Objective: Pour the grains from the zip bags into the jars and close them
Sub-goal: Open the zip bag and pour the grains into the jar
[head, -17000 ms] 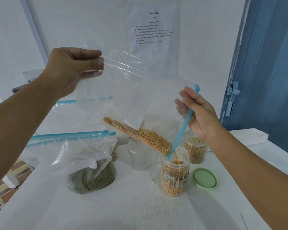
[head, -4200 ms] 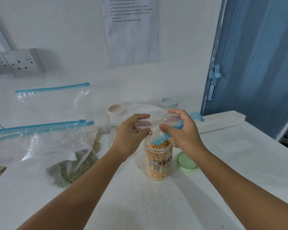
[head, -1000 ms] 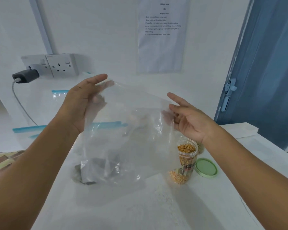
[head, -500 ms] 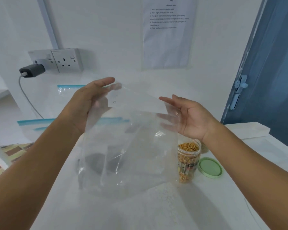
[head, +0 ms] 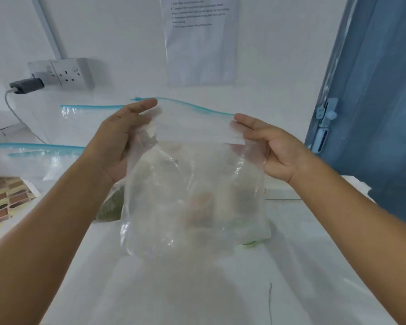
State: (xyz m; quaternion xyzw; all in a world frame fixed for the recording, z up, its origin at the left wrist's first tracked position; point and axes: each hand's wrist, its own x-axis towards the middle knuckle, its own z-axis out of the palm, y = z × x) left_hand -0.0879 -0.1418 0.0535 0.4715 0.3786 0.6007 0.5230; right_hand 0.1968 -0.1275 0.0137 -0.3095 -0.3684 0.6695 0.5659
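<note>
Bag [head: 192, 195] I'm holding: thin clear plastic, glossy, crinkled, blue plastic zip strip. Table [head: 220, 289]: matt white, smooth. Paper sheet [head: 199, 41] on far wall: matt. Left floor tiles [head: 7, 198]: brown, patterned. Door [head: 382, 102] on right: blue, streaky grain.

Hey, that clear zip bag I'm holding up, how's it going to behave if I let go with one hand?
The empty zip bag probably flops and swings; it already sags wrinkled between the left hand and the right hand. Likely very light, since no grain shows inside. Its glossy film may slip.
</note>
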